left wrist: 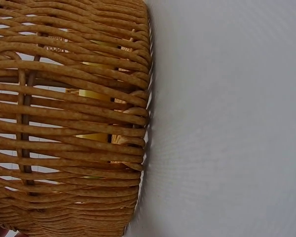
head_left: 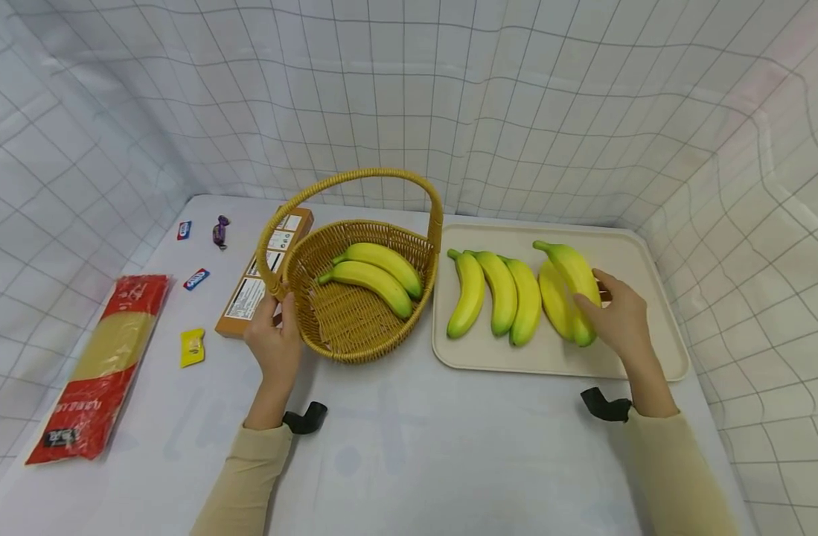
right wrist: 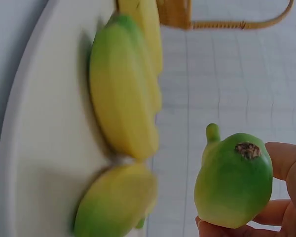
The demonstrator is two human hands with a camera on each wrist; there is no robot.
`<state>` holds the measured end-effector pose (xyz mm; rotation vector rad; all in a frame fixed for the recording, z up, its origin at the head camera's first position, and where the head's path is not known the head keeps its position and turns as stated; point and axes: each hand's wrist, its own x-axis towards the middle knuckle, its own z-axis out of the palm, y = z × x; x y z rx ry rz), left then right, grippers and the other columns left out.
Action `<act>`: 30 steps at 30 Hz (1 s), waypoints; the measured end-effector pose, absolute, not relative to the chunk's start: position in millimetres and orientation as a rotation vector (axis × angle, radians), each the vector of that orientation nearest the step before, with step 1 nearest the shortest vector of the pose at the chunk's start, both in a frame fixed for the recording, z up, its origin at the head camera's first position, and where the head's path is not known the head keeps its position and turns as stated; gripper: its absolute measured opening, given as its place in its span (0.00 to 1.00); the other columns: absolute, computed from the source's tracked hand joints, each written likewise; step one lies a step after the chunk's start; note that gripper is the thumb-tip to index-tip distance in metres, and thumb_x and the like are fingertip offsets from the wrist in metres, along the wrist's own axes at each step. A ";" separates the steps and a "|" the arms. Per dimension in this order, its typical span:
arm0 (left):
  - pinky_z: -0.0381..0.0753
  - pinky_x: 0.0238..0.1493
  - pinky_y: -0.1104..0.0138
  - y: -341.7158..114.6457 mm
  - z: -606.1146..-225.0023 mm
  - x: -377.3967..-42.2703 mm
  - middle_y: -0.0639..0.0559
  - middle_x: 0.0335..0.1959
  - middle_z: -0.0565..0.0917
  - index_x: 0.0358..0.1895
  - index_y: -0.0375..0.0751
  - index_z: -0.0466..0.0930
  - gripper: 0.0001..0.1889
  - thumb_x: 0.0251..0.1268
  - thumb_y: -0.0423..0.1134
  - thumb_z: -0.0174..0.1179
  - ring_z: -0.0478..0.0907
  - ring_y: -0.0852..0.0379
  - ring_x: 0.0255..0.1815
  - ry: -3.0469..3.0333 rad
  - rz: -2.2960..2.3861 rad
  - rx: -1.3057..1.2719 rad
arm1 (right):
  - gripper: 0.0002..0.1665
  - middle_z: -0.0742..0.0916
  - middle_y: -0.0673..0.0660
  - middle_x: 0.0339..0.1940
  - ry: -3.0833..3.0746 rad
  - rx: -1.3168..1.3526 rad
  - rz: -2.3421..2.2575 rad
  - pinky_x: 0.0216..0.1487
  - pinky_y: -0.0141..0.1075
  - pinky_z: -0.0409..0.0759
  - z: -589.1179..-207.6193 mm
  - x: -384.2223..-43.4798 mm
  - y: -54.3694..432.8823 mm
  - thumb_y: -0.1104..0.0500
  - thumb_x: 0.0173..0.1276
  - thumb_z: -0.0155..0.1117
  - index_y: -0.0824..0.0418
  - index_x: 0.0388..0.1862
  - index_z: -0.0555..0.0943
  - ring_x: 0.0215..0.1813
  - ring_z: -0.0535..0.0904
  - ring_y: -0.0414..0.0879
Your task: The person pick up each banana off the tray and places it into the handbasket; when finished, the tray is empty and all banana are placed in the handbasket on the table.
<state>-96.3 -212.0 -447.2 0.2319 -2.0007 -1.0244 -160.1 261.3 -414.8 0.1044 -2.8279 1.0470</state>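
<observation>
My right hand (head_left: 619,313) grips a yellow-green banana (head_left: 574,272) above the beige tray (head_left: 623,260). In the right wrist view that banana (right wrist: 234,182) shows its green end toward the camera, raised off the tray, with fingers around it. Several more bananas (head_left: 502,290) lie in the tray, one of them partly hidden under the held one. My left hand (head_left: 275,339) holds the wicker basket (head_left: 335,327) at its left side, by the foot of the arched handle. Two bananas (head_left: 371,275) rest inside the basket. The left wrist view is mostly filled by woven basket wall (left wrist: 69,123).
Left of the basket lies a brown-and-white box (head_left: 248,298), partly behind it. A red pack of noodles (head_left: 103,365) is at the far left. Small wrapped sweets, such as a yellow one (head_left: 192,348) and a purple one (head_left: 220,231), are scattered between. Gridded white cloth hangs around the table.
</observation>
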 end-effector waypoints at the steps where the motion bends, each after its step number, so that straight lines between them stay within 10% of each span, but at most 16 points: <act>1: 0.70 0.38 0.90 -212.3 -447.2 -96.2 0.37 0.44 0.87 0.51 0.30 0.83 0.13 0.71 0.35 0.57 0.85 0.41 0.44 -2.001 -1.024 0.231 | 0.34 0.81 0.75 0.54 -2.817 0.174 1.046 0.43 0.50 0.80 -412.3 -156.3 251.8 0.58 0.68 0.62 0.73 0.68 0.68 0.50 0.79 0.66; 17: 0.69 0.38 0.92 -213.2 -447.4 -97.7 0.36 0.45 0.86 0.49 0.29 0.83 0.13 0.70 0.35 0.57 0.85 0.41 0.46 -2.007 -1.018 0.220 | 0.34 0.84 0.62 0.54 -2.702 0.866 1.241 0.48 0.45 0.82 -362.8 -147.8 67.8 0.56 0.65 0.65 0.64 0.68 0.71 0.50 0.79 0.52; 30: 0.69 0.38 0.92 -212.8 -444.9 -95.2 0.35 0.45 0.86 0.50 0.28 0.82 0.14 0.71 0.36 0.56 0.85 0.41 0.46 -2.027 -1.011 0.216 | 0.33 0.84 0.59 0.52 -2.901 1.011 0.913 0.38 0.36 0.75 -394.7 -177.7 -21.0 0.51 0.67 0.61 0.61 0.69 0.72 0.41 0.76 0.46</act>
